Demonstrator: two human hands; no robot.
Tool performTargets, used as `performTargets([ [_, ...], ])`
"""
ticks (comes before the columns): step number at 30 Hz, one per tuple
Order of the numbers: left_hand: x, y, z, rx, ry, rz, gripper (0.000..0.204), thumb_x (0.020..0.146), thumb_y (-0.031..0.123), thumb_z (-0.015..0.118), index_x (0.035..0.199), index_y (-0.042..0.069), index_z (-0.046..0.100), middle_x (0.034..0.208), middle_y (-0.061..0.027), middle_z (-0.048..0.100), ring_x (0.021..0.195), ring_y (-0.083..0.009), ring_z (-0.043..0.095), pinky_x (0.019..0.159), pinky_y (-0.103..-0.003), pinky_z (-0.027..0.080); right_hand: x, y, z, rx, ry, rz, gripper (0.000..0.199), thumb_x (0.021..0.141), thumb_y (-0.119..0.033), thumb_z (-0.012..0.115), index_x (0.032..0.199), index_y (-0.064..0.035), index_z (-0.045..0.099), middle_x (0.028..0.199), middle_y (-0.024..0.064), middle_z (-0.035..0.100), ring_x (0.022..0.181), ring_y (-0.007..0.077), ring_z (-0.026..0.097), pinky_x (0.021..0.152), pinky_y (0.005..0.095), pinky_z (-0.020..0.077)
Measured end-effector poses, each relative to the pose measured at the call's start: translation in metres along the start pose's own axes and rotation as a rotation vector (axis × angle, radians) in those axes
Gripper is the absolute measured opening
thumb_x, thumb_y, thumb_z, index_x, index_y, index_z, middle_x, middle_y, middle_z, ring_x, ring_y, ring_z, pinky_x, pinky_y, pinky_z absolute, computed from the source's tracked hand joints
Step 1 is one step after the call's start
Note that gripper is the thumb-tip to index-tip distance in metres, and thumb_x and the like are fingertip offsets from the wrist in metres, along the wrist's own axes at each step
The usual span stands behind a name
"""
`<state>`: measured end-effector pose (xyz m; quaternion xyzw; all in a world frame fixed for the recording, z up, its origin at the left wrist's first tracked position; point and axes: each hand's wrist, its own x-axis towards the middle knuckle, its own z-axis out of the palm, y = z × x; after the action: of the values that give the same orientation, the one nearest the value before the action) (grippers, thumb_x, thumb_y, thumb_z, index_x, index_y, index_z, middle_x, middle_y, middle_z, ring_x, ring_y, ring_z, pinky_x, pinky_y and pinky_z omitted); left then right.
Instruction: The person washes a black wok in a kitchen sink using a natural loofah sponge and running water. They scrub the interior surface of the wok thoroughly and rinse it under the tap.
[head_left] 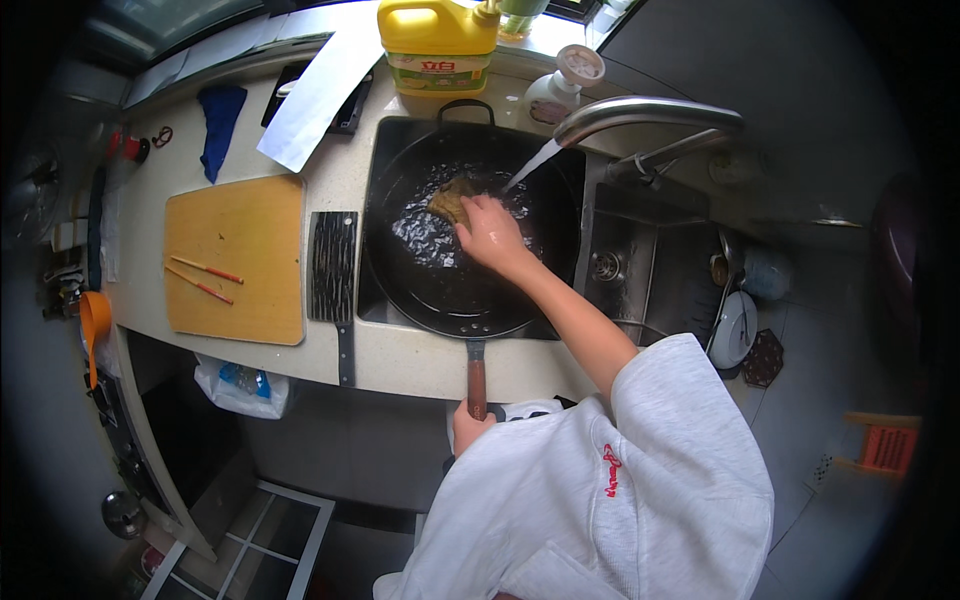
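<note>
A large black wok (405,285) lies over the left sink basin, with water in its bowl. My left hand (469,428) is wrapped round its brown wooden handle (477,385) at the counter's front edge. Inside the wok, my right hand (492,232) presses a brownish-green scrubbing cloth (453,200) against the wet surface; its exact kind is hard to make out. Water runs from the steel faucet (640,112) into the wok just beyond my right fingers.
Left of the wok lie a dark-bladed cleaver (334,268) and a wooden cutting board (235,310) with chopsticks (208,270) on it. Behind stand a yellow jug (437,45) and a white dispenser bottle (552,98). A second steel basin (625,235) is on the right, beside a white plate (735,330).
</note>
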<state>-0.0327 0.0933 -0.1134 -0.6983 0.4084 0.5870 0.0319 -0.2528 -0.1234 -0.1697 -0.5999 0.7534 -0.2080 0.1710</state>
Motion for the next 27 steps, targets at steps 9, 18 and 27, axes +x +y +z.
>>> performTargets([
  [9,0.008,-0.014,0.004,-0.022,-0.001,0.074,0.036,0.071,0.009,0.065,0.104,-0.001,0.06,0.075,-0.0143,0.061,0.069,-0.0249,0.06,0.069,-0.036,0.048,-0.033,0.163,-0.157,0.207,0.783,0.498,0.023,0.09,-0.015,0.058,0.102,0.0014,0.067,0.098,0.016,0.069,0.091,0.0267,0.067,0.081,0.0356,0.0509],
  [18,0.0,-0.001,0.0,0.038,0.052,0.027,0.032,0.071,0.01,0.066,0.1,-0.001,0.062,0.077,-0.0157,0.062,0.073,-0.0275,0.064,0.072,-0.037,0.049,-0.013,0.262,-0.163,0.913,0.596,0.585,0.043,0.099,-0.023,0.044,0.134,0.0019,0.051,0.135,0.0106,0.055,0.127,0.0184,0.048,0.106,0.0301,0.0344],
  [27,0.002,-0.005,0.003,-0.009,0.056,0.021,0.031,0.07,0.01,0.066,0.099,0.0,0.062,0.079,-0.0174,0.064,0.075,-0.0289,0.065,0.072,-0.038,0.049,-0.049,0.11,-0.131,0.587,0.643,0.369,0.024,0.096,-0.013,0.053,0.109,0.0028,0.066,0.094,0.0117,0.072,0.085,0.015,0.069,0.078,0.0274,0.0526],
])
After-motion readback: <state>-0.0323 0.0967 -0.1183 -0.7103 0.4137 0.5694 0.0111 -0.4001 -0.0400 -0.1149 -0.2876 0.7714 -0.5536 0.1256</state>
